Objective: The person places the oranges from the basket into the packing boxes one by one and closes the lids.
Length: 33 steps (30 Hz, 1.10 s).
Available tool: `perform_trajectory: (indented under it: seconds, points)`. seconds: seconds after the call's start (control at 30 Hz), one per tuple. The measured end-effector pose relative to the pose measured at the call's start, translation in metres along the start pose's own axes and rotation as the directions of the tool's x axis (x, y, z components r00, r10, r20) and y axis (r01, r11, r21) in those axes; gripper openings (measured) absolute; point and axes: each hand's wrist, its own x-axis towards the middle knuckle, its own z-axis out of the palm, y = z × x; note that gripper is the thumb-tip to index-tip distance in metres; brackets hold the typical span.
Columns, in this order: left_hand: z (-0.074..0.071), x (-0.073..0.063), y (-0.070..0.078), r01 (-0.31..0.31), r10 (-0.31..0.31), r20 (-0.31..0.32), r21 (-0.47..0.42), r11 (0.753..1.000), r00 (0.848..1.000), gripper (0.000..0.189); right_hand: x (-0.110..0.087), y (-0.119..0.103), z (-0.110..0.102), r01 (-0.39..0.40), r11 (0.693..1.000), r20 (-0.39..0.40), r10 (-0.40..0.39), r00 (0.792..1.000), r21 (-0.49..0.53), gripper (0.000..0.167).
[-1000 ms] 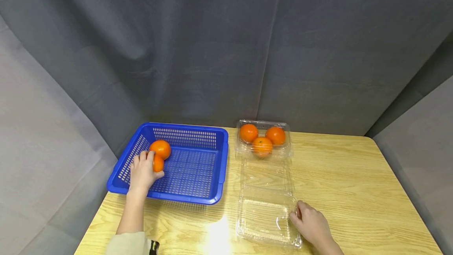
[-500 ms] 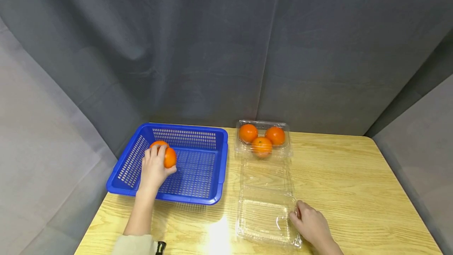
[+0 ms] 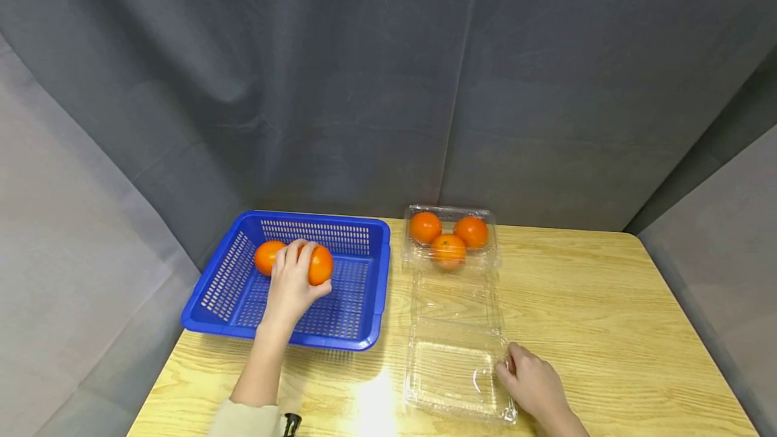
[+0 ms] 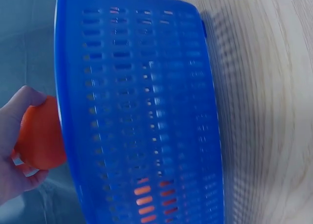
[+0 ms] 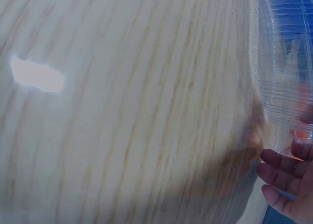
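Note:
My left hand (image 3: 291, 288) grips an orange (image 3: 320, 266) above the blue basket (image 3: 194, 315). In the left wrist view, the thumb and fingers wrap this orange (image 4: 43, 133) beyond the basket's rim. Another orange (image 3: 268, 258) lies inside the basket, partly behind the hand. On the right, my right hand (image 3: 537, 386) pinches the right edge of an open clear plastic container (image 3: 452, 369) lying on the table. The right wrist view shows my right hand (image 5: 288, 177) with its index finger and thumb at the clear plastic; the other fingers are loosely bent.
Behind the near container, a clear plastic box (image 3: 493, 248) holds three oranges at the table's back edge. See-through plastic lies between them; how the parts join is unclear. Grey curtains (image 3: 364, 86) rise behind and beside the wooden table (image 3: 607, 329).
My left hand has lifted the orange and carried it rightward across the basket, away from the other orange. The right hand has stayed at the container's edge.

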Motion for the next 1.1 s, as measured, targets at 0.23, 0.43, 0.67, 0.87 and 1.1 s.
perform_trajectory:
  seconds: [0.23, 0.43, 0.67, 0.87, 1.1]
  points:
    - [0.005, 0.001, 0.016, -0.066, 0.062, -0.063, -0.052, 0.997, 0.996, 0.059, 0.0, -0.001, -0.001, -0.005, 1.0, 0.007, 0.005, 1.0, 0.005, 0.022]
    - [0.009, -0.002, 0.03, -0.126, 0.118, -0.101, -0.086, 0.988, 0.988, 0.06, 0.0, -0.002, -0.002, -0.007, 1.0, 0.008, 0.006, 1.0, 0.018, 0.022]
    - [0.014, -0.005, 0.043, -0.196, 0.18, -0.131, -0.114, 0.974, 0.975, 0.061, 0.0, -0.002, -0.002, 0.0, 1.0, 0.002, 0.0, 1.0, 0.017, 0.021]
    - [0.019, -0.008, 0.054, -0.25, 0.228, -0.155, -0.136, 0.959, 0.961, 0.06, -0.001, -0.002, -0.002, 0.004, 1.0, 0.005, -0.004, 1.0, 0.023, 0.022]
    - [0.024, -0.011, 0.067, -0.298, 0.275, -0.147, -0.165, 0.94, 0.95, 0.06, -0.001, -0.002, -0.002, 0.002, 1.0, 0.021, -0.002, 1.0, 0.024, 0.022]
